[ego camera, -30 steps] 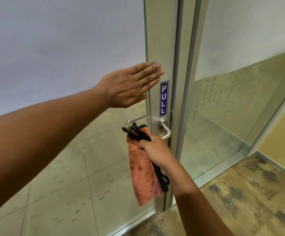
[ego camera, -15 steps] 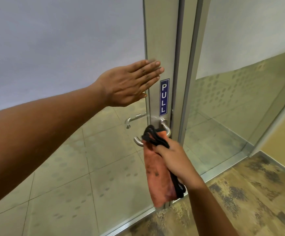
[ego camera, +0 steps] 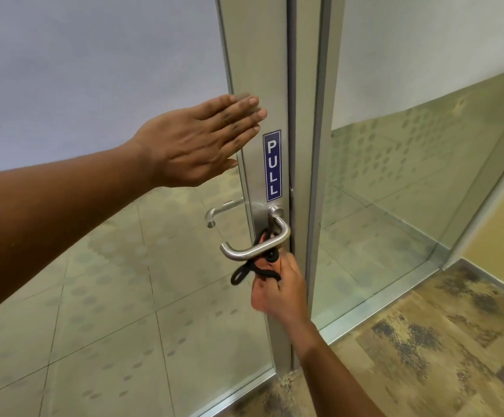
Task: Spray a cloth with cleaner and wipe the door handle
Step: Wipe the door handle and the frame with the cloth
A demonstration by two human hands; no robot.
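Left hand [ego camera: 193, 145] flat, fingers straight, pressed against glass door [ego camera: 253, 55]. Blue PULL sign [ego camera: 272, 165] above metal door handle [ego camera: 253, 246]. Right hand [ego camera: 278, 293] below handle, clutching cloth [ego camera: 255, 270], seemingly bunched behind the lever.

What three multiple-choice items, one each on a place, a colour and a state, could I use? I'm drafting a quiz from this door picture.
1. Where is the left hand?
A. flat against the door frame
B. on the handle
C. on the floor

2. What colour is the PULL sign?
A. red
B. blue
C. green

3. What is the right hand doing?
A. hanging idle
B. gripping the cloth under the door handle
C. pressing the glass

Answers: A, its straight fingers lie on the frame above the sign; B, white letters on blue; B, fingers curl round the cloth's black edging.
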